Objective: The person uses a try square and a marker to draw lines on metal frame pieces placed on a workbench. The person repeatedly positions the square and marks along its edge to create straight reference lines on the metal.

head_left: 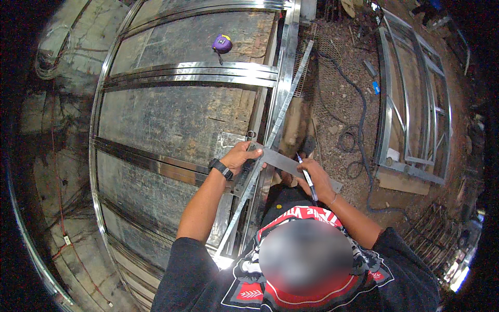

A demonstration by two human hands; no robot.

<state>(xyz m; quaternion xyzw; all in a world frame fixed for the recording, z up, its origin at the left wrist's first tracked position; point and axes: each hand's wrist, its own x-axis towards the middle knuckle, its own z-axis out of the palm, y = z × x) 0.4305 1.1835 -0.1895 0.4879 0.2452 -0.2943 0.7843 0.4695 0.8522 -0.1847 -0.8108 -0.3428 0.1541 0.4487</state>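
Rightward, open gravel (332, 162) past square edge (281, 162)

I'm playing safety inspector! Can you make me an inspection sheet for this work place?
Surface: worn boards between shiny metal bars
Job's things: metal square, white pen, long metal strip
Clutter: purple tape measure on a board; small blue thing on the ground, kind unclear
Grips: left hand pinches the square near its corner; right hand holds the pen, over the square's long arm
Cables: dark cable winding along the ground; reddish cord on the left floor
Surroundings: second metal frame on the right
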